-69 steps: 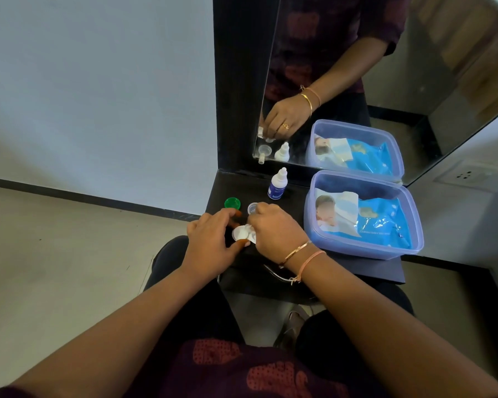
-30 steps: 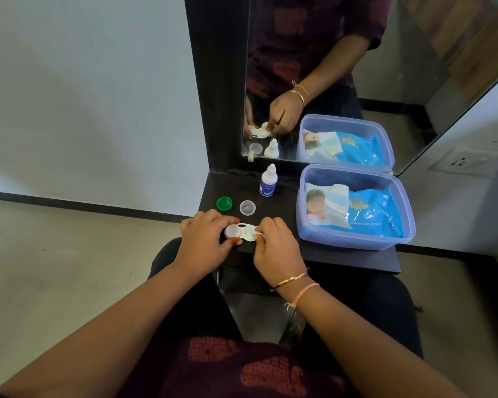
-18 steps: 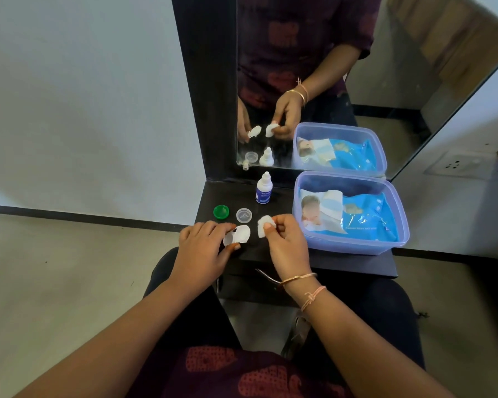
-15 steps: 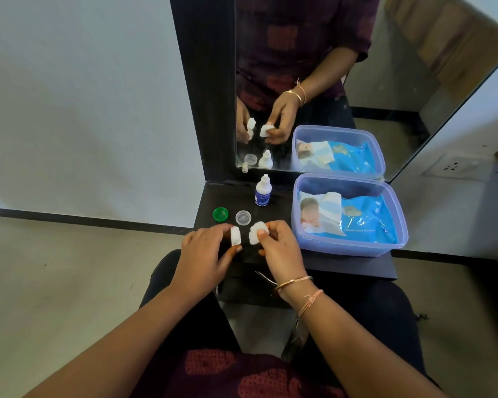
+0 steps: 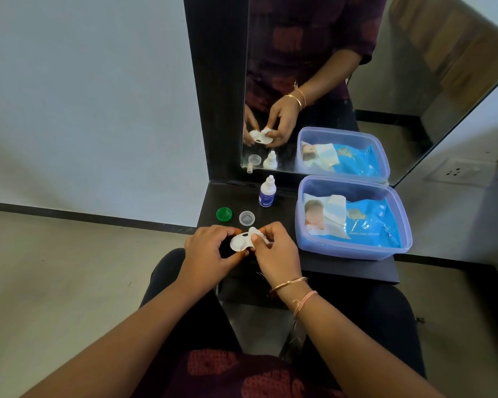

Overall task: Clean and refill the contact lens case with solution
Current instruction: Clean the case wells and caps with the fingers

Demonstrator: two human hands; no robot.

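Note:
My left hand [image 5: 206, 255] holds the white contact lens case [image 5: 240, 242] just above the near edge of the black shelf [image 5: 348, 271]. My right hand [image 5: 276, 254] pinches a small white tissue piece [image 5: 256, 232] against the case's right well. On the shelf behind lie a green cap [image 5: 224, 214] and a clear cap [image 5: 247, 218]. The small solution bottle [image 5: 267, 191] stands upright farther back, by the mirror.
A blue plastic tub [image 5: 354, 249] holding a wet wipes pack [image 5: 365, 222] fills the shelf's right side. A mirror [image 5: 328, 67] in a black frame rises behind the shelf and reflects my hands. A wall socket [image 5: 456, 172] is at the right.
The hands had drawn apart, the case in the left and the tissue in the right. Now they are together again, with the tissue pressed on the case.

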